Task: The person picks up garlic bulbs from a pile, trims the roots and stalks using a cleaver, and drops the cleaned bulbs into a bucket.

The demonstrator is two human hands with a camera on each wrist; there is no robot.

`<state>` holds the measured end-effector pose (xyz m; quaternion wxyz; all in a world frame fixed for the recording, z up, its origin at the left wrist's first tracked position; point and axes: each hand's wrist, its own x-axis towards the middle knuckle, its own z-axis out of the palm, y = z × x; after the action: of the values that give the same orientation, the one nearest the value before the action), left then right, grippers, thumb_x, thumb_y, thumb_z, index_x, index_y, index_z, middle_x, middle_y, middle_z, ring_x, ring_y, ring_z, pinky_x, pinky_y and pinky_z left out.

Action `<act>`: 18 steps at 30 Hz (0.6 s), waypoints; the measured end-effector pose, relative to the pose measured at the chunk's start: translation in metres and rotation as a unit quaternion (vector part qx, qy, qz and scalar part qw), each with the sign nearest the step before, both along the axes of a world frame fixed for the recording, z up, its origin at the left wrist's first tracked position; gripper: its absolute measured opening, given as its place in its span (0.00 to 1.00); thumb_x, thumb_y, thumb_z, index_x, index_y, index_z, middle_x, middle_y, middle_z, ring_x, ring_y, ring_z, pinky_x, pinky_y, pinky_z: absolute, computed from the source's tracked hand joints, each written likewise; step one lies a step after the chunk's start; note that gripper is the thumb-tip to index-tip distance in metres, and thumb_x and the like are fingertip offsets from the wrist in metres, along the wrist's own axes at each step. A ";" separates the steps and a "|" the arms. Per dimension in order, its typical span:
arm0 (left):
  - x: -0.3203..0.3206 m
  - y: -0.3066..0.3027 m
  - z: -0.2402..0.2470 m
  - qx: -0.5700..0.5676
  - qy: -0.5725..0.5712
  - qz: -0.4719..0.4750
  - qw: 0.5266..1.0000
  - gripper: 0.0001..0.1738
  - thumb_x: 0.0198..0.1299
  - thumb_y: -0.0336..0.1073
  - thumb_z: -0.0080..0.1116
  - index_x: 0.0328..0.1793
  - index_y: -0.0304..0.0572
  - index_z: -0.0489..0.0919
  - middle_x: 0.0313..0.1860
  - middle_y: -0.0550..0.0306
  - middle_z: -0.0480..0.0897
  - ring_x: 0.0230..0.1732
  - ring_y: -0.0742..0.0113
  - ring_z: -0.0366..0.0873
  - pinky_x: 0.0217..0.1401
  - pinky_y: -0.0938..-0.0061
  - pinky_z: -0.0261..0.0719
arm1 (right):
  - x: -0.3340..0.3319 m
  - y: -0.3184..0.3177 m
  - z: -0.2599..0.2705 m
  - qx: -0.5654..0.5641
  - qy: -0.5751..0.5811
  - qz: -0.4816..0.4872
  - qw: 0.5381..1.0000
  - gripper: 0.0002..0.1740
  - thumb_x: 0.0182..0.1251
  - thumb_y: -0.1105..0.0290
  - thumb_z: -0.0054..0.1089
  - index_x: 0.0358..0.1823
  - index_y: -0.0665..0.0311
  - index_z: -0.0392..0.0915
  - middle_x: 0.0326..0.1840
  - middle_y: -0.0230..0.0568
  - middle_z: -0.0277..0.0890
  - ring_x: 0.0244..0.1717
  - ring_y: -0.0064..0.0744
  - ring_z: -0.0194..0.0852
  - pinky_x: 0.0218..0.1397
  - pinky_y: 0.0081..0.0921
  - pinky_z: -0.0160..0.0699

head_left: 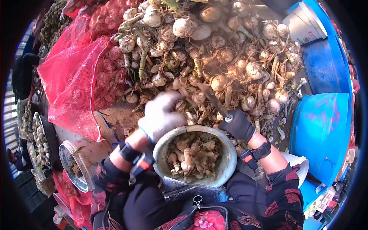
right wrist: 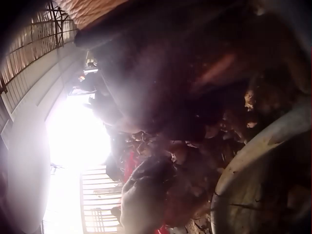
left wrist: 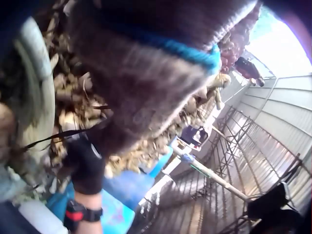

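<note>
A blurred white-gloved left hand (head_left: 161,115) is over the near edge of the heap of dirty bulbs (head_left: 218,82), left of and above the basin. Its fingers bend toward the bulbs; blur hides whether they hold one. The black-gloved right hand (head_left: 237,125) grips a knife (head_left: 214,100), its blade angled up and left over the heap. Between the forearms, a round basin (head_left: 159,143) holds trimmed bulbs (head_left: 191,155). In the left wrist view the white glove (left wrist: 141,78) fills the top, with the black glove (left wrist: 85,163) below. The right wrist view is dark, the left glove (right wrist: 146,197) low in it.
Red mesh sacks (head_left: 73,80) of bulbs lie at the left, above a white bucket (head_left: 90,157). Blue tubs (head_left: 322,134) stand at the right, with a white bucket (head_left: 304,23) at the upper right. Another white container (head_left: 301,165) is beside the right forearm.
</note>
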<state>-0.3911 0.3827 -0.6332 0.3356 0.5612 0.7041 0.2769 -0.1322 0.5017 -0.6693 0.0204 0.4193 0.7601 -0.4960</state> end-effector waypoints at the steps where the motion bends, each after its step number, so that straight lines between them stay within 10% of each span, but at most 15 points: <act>1: -0.013 0.009 -0.015 -0.014 0.047 0.129 0.990 0.29 0.44 0.40 0.67 0.55 0.41 0.76 0.53 0.45 0.78 0.54 0.46 0.76 0.56 0.57 0.75 | -0.001 0.000 0.004 -0.003 0.017 -0.012 1.000 0.14 0.43 0.63 0.68 0.21 0.67 0.78 0.16 0.50 0.74 0.18 0.35 0.74 0.26 0.31 0.73; 6: -0.050 0.041 -0.061 -0.028 0.474 -0.033 0.879 0.27 0.46 0.35 0.65 0.56 0.54 0.75 0.57 0.47 0.75 0.57 0.51 0.73 0.51 0.57 0.78 | -0.004 -0.005 0.001 -0.019 0.030 -0.017 0.999 0.16 0.42 0.61 0.68 0.20 0.68 0.76 0.15 0.48 0.72 0.17 0.33 0.72 0.26 0.31 0.72; 13: -0.060 0.026 -0.086 -0.148 0.437 -0.086 0.883 0.28 0.44 0.55 0.68 0.41 0.42 0.76 0.27 0.51 0.82 0.30 0.49 0.83 0.27 0.56 0.77 | 0.001 -0.001 0.009 -0.043 0.041 -0.018 0.998 0.17 0.43 0.61 0.68 0.21 0.70 0.76 0.16 0.49 0.73 0.18 0.32 0.73 0.26 0.30 0.73; 18: -0.037 0.012 -0.032 -0.086 0.341 0.027 0.936 0.32 0.32 0.52 0.73 0.45 0.48 0.78 0.32 0.49 0.81 0.38 0.50 0.80 0.38 0.58 0.77 | -0.004 -0.006 0.007 -0.029 0.069 -0.004 0.997 0.18 0.42 0.61 0.70 0.24 0.69 0.77 0.18 0.47 0.74 0.19 0.37 0.73 0.27 0.30 0.73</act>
<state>-0.4285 0.3947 -0.6653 0.1150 0.5713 0.8125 0.0162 -0.1363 0.4961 -0.6620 -0.0216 0.3864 0.7432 -0.5458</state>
